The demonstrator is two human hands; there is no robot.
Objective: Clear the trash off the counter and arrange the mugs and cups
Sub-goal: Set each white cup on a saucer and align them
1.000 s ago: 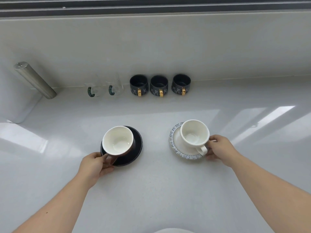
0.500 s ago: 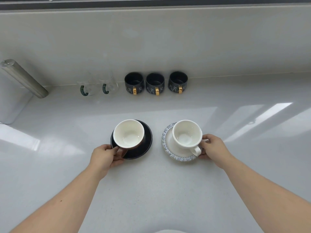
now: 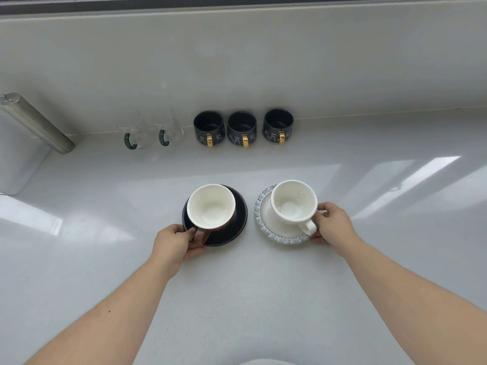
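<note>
Left hand (image 3: 176,243) pinched on the near rim of the black saucer (image 3: 232,233), right by the handle of the brown cup (image 3: 210,206) sitting on it. Right hand (image 3: 332,225) same deal, gripping the edge of the blue-rimmed saucer (image 3: 263,206) just behind the handle of the white cup (image 3: 293,202). Compared with a second ago, both sets slid inward, now just beside each other with only a thin strip of counter (image 3: 237,299) between, so pretty clearly pairing them up in the middle. Probably near the end of that nudge, maybe a small push back toward the wall still to come, just guessing though. Both cups upright and empty, white and clean inside. Further out along the back wall: two glass mugs (image 3: 151,130) with green handles, looking empty, then three dark mugs (image 3: 242,127) with gold handles in a row, handles facing forward, nothing visible inside. Metal cylinder (image 3: 37,122) off at far left. No trash anywhere in view, so that half looks done.
</note>
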